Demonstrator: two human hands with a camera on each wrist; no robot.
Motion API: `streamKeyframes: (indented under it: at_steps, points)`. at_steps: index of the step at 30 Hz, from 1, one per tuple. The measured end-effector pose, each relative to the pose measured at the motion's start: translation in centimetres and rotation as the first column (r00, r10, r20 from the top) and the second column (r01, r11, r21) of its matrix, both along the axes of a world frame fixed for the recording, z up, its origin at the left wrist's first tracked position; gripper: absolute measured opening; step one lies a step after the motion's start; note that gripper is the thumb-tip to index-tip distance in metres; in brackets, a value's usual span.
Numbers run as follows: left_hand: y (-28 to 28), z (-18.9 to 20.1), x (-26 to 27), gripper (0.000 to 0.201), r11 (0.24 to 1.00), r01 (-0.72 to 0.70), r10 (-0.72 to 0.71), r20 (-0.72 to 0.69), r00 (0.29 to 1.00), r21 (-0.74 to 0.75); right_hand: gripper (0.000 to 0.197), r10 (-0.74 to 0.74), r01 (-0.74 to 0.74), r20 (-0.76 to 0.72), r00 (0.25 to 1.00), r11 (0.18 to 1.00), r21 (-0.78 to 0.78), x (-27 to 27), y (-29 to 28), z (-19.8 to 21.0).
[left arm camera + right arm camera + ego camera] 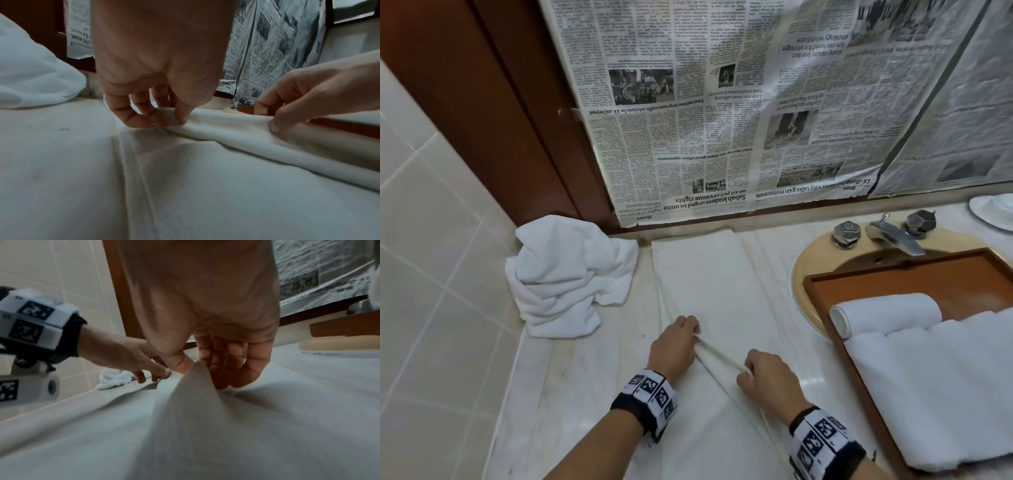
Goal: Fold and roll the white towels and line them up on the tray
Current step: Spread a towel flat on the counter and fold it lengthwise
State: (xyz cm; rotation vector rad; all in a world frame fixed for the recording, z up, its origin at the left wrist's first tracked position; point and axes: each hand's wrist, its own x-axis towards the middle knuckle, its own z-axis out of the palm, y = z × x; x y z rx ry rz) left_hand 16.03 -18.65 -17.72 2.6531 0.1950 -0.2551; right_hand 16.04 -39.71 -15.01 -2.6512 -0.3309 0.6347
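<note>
A long white towel [705,284] lies flat along the counter, from the mirror down toward me. My left hand [681,337] pinches a raised ridge of it [218,126] between thumb and fingers. My right hand [755,371] pinches the same ridge a little nearer to me, thumb against fingers [205,369]. A crumpled white towel [571,270] sits at the far left of the counter. On the brown wooden tray [893,270] at the right lie a rolled white towel [883,313] and, in front of it, a larger folded white towel [935,387].
The tray rests over a beige sink [815,260] with a chrome tap [897,236] and two knobs. Newspaper [722,102] covers the mirror behind. A tiled wall [431,240] borders the counter on the left. A white dish [993,209] stands at the back right.
</note>
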Motion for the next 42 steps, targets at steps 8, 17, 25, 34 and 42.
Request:
streamKeyframes:
  at_steps: [8,17,25,34,42]
  points:
    - [2.0,-1.1,-1.0,0.019,0.996,0.005,0.007,0.129,0.992,-0.089,0.028,-0.049,0.076,-0.119,0.992,0.971,0.229,-2.5,0.9,0.8]
    - [3.7,-0.6,-3.1,0.01,0.988,-0.09,0.107,0.134,0.985,-0.125,0.017,-0.046,0.076,-0.117,0.992,0.961,0.264,-4.7,3.8,2.8]
    - [5.8,-1.4,-4.6,0.018,0.973,-0.123,0.142,0.083,0.986,-0.196,0.021,0.056,-0.055,0.0,0.998,0.981,0.184,-8.2,9.1,4.0]
    - [5.8,-1.5,-5.3,0.028,0.949,-0.172,0.202,0.091,0.975,-0.266,0.008,0.192,-0.198,-0.141,0.971,0.98,-0.03,-13.0,9.9,0.0]
    - [5.5,-2.5,-5.4,0.02,0.965,-0.178,0.205,0.131,0.97,-0.193,0.035,0.36,-0.321,-0.208,0.91,0.926,0.199,-11.2,6.9,2.7]
